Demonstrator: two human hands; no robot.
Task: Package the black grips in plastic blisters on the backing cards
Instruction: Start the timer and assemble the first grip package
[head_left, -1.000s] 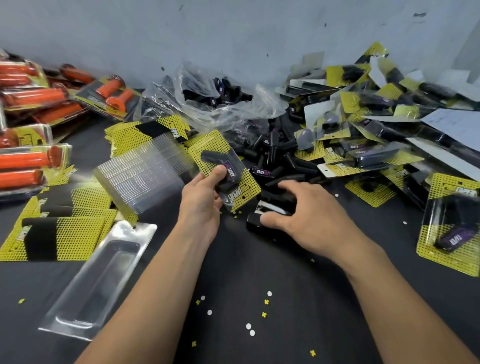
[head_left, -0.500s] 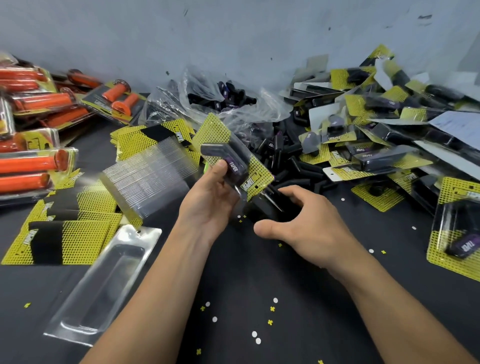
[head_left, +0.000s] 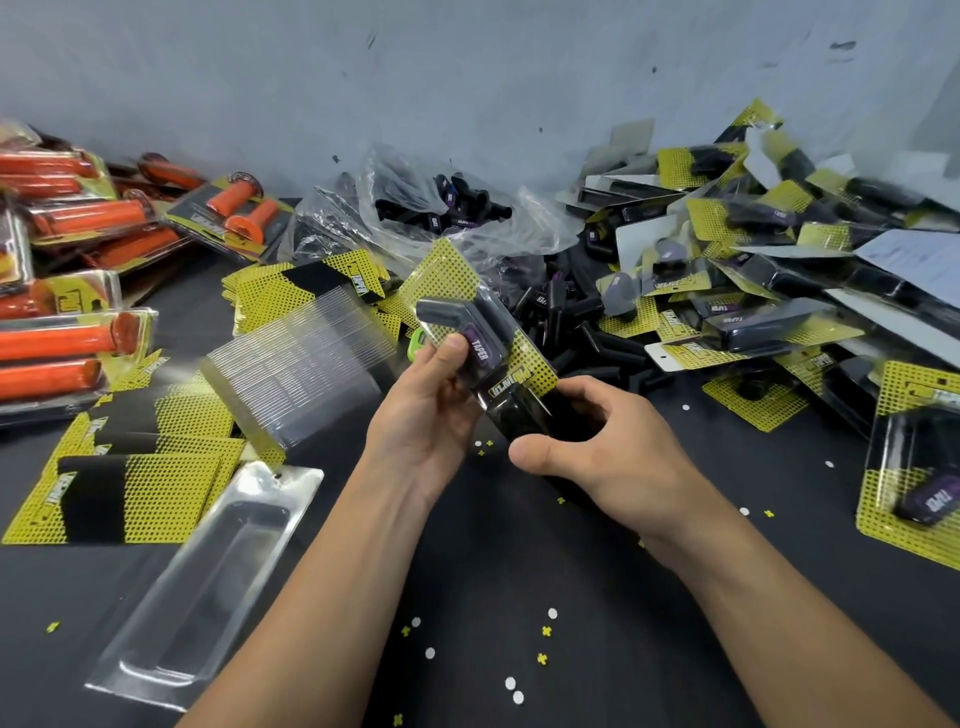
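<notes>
Over dark surface (head_left: 519, 597), light, slippery blister pack (head_left: 467, 322) is gripped by left hand (head_left: 421, 415), black object (head_left: 545, 423) by right hand (head_left: 613, 457); stiff card edges are judged preferable.

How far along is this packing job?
Done: a heap of filled packs lies on the right. In hand: the left hand holds one pack, and the right hand grips a black object at its lower end. Left: loose black grips, stacked empty blisters and bare backing cards wait.

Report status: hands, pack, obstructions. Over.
Left hand grips the pack, grip inside the blister. Right hand curls round a black thing at the pack's lower end; unclear what. Loose grips piled behind, clear of the hands.
</notes>
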